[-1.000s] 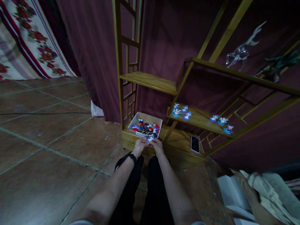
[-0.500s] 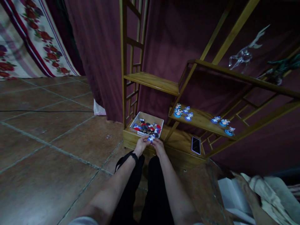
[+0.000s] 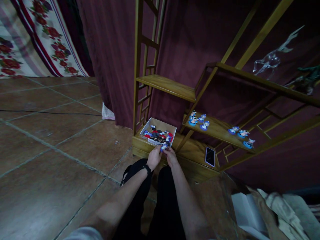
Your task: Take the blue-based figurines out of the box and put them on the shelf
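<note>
A small purple-and-white figurine [image 3: 163,147] is held between my two hands, just in front of an open white box. My left hand [image 3: 154,158] grips it from the left, with a dark band on the wrist. From the right, the fingers of my right hand [image 3: 171,156] pinch its other side. Inside the white box [image 3: 165,123] lie several more figurines in red, black, purple and white, heaped together. The box rests on the low wooden base of a shelf unit.
Several figurines [image 3: 205,125] stand on a wooden shelf [image 3: 218,132] to the right. A phone [image 3: 210,156] lies on the base [image 3: 187,148]. Above, a clear glass animal ornament [image 3: 271,60] occupies the upper shelf. An open white carton [image 3: 247,210] and cloth [image 3: 282,203] are at lower right.
The view has shifted slightly, so the shelf appears further right. Both hands still hold the figurine in front of the box, and its angle looks a little different.
</note>
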`<state>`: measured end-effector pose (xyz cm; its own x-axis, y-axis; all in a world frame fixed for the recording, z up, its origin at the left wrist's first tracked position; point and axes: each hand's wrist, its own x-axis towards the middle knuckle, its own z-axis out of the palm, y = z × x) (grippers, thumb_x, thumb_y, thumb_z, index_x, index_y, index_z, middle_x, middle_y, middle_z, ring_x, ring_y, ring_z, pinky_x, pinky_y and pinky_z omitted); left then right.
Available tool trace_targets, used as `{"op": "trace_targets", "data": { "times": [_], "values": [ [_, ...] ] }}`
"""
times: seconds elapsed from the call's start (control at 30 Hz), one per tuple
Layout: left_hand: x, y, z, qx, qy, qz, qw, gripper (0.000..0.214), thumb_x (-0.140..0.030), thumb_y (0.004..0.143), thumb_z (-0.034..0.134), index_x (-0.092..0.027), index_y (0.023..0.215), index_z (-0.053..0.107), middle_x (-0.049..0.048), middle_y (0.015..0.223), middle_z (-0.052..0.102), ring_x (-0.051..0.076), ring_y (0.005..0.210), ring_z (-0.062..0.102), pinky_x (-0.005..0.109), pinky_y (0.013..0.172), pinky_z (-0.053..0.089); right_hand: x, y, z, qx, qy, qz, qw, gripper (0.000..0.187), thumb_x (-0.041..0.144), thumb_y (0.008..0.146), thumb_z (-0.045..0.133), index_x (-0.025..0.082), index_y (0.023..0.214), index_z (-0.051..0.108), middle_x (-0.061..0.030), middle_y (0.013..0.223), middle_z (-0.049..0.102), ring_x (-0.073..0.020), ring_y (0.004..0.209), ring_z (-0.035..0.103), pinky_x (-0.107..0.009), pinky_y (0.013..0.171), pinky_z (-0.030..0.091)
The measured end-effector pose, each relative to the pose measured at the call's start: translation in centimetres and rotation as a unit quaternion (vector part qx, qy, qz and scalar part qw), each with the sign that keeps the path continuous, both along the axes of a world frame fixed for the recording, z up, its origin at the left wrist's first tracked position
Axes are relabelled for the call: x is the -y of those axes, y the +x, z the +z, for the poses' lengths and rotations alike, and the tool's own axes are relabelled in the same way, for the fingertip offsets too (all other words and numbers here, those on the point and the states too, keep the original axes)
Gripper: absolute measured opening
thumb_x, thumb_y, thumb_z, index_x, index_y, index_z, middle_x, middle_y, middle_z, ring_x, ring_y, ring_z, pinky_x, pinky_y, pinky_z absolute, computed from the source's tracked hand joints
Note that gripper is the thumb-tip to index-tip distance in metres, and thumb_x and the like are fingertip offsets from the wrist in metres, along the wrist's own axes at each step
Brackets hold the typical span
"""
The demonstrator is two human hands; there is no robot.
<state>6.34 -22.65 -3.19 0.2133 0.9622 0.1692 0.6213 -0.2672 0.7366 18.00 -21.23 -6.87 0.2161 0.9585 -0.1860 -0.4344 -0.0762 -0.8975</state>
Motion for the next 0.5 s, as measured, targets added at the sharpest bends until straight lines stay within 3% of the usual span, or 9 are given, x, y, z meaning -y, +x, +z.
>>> {"op": "trace_targets", "data": {
  "times": [0.2, 0.5],
  "values": [
    [0.5, -0.1, 0.9, -0.24, 0.122, -0.045, 0.962, 0.042, -0.015, 0.084, 0.038, -0.012, 0.126, 0.036, 0.0143, 0.098, 0.058, 0.021, 0.089, 0.057, 0.032, 0.077, 0.041, 0.0, 0.1, 0.3, -0.017, -0.001, 0.004, 1.0, 0.035, 0.013, 0.049, 0.069, 0.02, 0.082, 0.058, 0.0034, 0.076, 0.066, -0.0113, 0.069, 0.059, -0.022, 0.065, 0.045],
    [-0.1, -0.9, 1.3, -0.325, 0.233, -0.1, 0.911, 0.039, -0.008, 0.084, 0.032, -0.006, 0.123, 0.039, 0.0175, 0.096, 0.057, 0.022, 0.087, 0.056, 0.036, 0.074, 0.039, 0.1, -0.2, 1.0, -0.027, -0.019, -0.013, 0.999, 0.041, 0.008, 0.044, 0.068, 0.021, 0.082, 0.057, 0.0059, 0.069, 0.064, -0.0111, 0.064, 0.057, -0.022, 0.062, 0.046]
  ]
}}
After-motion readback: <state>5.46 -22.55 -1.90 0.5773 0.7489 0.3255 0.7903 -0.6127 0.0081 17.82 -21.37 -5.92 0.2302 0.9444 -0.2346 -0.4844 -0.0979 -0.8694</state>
